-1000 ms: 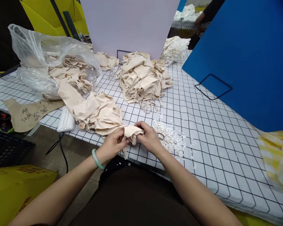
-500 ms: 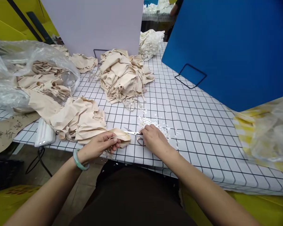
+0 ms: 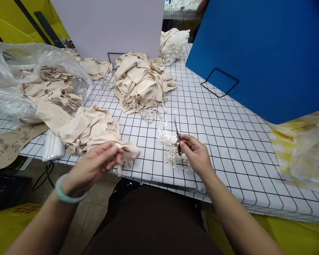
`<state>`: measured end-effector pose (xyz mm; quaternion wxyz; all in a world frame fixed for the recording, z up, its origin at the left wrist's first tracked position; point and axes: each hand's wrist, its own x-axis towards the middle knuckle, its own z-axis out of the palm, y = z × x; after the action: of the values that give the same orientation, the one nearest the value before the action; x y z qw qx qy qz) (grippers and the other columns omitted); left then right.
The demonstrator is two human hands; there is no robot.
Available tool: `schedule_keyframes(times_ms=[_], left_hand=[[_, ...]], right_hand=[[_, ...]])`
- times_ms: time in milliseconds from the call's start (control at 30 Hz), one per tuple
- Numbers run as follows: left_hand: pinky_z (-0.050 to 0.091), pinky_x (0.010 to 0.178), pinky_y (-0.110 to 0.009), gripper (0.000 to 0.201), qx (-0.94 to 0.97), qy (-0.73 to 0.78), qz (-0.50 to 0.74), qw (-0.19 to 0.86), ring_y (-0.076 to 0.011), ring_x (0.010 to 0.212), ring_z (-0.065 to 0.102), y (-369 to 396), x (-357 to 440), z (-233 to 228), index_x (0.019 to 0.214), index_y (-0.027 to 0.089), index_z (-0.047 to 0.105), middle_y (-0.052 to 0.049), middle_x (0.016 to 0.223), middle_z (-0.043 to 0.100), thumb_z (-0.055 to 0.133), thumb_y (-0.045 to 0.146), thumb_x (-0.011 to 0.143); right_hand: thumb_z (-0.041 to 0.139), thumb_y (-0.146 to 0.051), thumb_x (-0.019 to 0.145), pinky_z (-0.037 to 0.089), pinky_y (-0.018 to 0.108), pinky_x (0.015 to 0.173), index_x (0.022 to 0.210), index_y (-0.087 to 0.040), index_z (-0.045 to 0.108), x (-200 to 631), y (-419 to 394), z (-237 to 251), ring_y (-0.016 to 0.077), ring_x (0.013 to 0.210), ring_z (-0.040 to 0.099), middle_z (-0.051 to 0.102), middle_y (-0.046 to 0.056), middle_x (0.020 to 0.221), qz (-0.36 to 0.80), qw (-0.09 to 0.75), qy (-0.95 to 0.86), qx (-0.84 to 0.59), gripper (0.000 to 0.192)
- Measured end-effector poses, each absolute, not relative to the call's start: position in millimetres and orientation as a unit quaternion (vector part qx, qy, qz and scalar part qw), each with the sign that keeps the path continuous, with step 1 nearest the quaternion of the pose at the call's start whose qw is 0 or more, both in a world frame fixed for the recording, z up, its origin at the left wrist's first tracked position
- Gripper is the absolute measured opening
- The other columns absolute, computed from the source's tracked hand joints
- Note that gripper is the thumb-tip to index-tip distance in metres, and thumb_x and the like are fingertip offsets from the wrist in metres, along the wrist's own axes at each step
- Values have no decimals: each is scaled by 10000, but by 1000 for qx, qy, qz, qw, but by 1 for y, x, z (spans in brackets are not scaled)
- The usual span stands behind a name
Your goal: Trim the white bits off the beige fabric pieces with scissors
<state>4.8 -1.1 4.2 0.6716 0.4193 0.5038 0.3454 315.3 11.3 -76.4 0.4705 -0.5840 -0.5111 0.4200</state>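
The left hand [image 3: 95,164] is pinching a small beige fabric piece [image 3: 127,151] between thumb and fingers, holding it at the near table edge, toward 7 o'clock of the scene. The right hand [image 3: 195,154] is gripping small scissors [image 3: 177,136], blades pointing up toward 12 o'clock, just over a scatter of white clippings [image 3: 170,148]. A pale green bangle [image 3: 66,193] is circling the left wrist.

At 10 o'clock of the fabric piece a loose beige heap [image 3: 90,127] is lying, touching a clear plastic bag [image 3: 29,78] of more pieces. A brown paper pattern [image 3: 7,147] at 9 o'clock is bearing handwritten characters, too blurred to read. A white ribbed object [image 3: 51,150] is overhanging the table edge.

A larger stack of beige cloth [image 3: 140,83] is sitting at 12 o'clock. The gridded tabletop [image 3: 228,141] is lying bare toward 3 o'clock, bounded by a blue panel [image 3: 268,53] and a yellow-striped bag [image 3: 300,152].
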Motion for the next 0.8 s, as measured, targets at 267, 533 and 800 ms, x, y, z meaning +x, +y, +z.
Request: schedule_keyframes(times_ms=[267, 533, 800], left_hand=[[335, 507, -178, 268, 492, 457, 306, 675, -52, 551, 394, -6, 36, 2, 945, 142, 709, -15, 738, 623, 664, 404, 906], [339, 487, -199, 346, 502, 452, 266, 687, -71, 538, 414, -10, 52, -14, 956, 134, 704, -20, 704, 608, 595, 462, 934], [469, 972, -340, 254, 652, 419, 430, 465, -234, 1157, 531, -3, 63, -18, 879, 175, 751, -102, 1102, 592, 549, 295, 977]], right_hand=[[769, -302, 738, 527, 379, 868, 1018, -258, 614, 280, 4, -78, 200, 976, 626, 666, 39, 1070, 622, 513, -390, -444, 323], [814, -300, 767, 482, 381, 942, 910, -255, 550, 245, 0, -78, 187, 1000, 609, 665, 16, 1005, 608, 478, -517, -367, 304], [867, -370, 678, 526, 326, 841, 900, -248, 543, 210, -15, -84, 152, 827, 610, 609, -21, 862, 656, 516, -385, -394, 411]])
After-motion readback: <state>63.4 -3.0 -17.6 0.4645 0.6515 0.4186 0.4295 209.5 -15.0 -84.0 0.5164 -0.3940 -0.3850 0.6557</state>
